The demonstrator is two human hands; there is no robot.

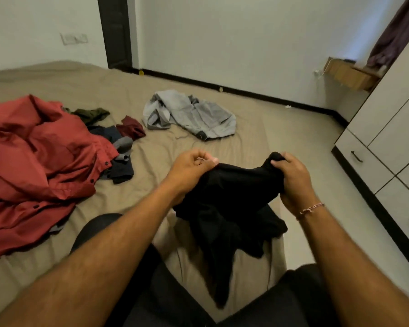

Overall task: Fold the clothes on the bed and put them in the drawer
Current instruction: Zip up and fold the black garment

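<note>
Place: a bedroom in a home.
Bed (pixel 198 147): a big one, covered by a tan sheet.
Clothes: a red shirt (pixel 33 166) and a grey shirt (pixel 194 114) are spread on the sheet.
Wardrobe (pixel 392 128): white doors and drawers with dark handles are seen at the right.
Wall: a light switch (pixel 73 38) is fixed on it.
Door (pixel 115 31): a dark frame is seen behind the bed.
Window side: a purple curtain (pixel 394 31) is hung above a small wooden shelf (pixel 350 74).
</note>
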